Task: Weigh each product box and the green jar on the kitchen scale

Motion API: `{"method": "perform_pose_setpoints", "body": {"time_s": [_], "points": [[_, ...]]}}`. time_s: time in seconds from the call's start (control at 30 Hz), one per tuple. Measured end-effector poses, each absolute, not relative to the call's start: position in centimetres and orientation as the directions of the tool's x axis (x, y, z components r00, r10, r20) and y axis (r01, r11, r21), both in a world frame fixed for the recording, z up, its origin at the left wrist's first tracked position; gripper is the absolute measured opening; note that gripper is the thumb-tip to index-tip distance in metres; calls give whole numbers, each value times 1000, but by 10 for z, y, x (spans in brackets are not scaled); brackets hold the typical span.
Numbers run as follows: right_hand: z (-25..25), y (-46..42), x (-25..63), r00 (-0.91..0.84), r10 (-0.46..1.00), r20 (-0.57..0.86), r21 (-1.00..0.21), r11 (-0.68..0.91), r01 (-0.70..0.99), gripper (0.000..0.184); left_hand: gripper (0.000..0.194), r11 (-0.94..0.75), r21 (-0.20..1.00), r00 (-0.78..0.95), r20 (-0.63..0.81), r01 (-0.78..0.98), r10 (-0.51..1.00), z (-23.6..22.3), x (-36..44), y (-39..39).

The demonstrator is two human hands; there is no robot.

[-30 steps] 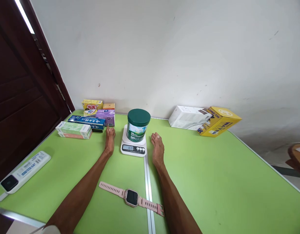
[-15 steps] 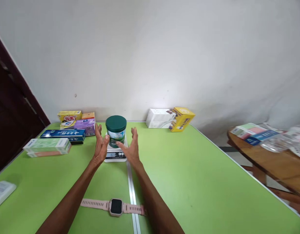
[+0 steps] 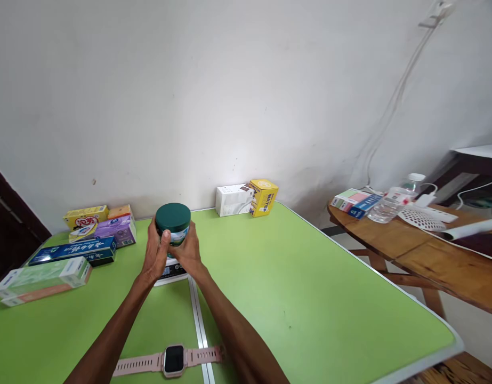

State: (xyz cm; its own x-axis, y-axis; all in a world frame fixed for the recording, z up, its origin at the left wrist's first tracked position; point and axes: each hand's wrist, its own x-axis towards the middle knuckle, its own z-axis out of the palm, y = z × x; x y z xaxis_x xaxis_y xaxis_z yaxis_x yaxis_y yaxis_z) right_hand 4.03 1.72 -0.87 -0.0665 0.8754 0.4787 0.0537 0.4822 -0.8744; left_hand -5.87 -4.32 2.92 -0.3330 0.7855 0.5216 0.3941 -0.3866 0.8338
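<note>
A round tub with a dark green lid (image 3: 172, 217) and a printed label is clasped between both palms. My left hand (image 3: 154, 250) wraps its left side, thumb across the front. On the other side, my right hand (image 3: 188, 248) curls round it, its thumb also in front. Beneath the tub is a white kitchen scale (image 3: 171, 271) with a dark display strip; my hands hide whether the tub's base touches it. Nearer me, a smartwatch (image 3: 174, 360) with a pink strap lies flat between my forearms.
At left on the green table (image 3: 269, 266) lie a tissue pack (image 3: 46, 277), a blue box (image 3: 75, 250), a purple pack (image 3: 115, 230) and a yellow box (image 3: 85, 216). A white box (image 3: 233, 200) and a yellow carton (image 3: 264, 197) stand by the wall. A bottle (image 3: 393, 201) lies on the wooden table (image 3: 417, 256).
My hands, apart on either side of the tub before, have closed in on it and now hold it. The camera view has turned right, bringing more of the wooden table into sight.
</note>
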Motion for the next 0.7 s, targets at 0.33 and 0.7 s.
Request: {"method": "perform_pose_setpoints", "body": {"time_s": [0.33, 0.7], "points": [[-38, 70, 210, 342, 857, 386, -910, 292, 294, 86, 86, -347, 878, -51, 383, 329, 922, 13, 6, -57], [-66, 164, 316, 556, 732, 394, -892, 159, 423, 103, 67, -228, 936, 33, 228, 268, 973, -9, 46, -38]]}}
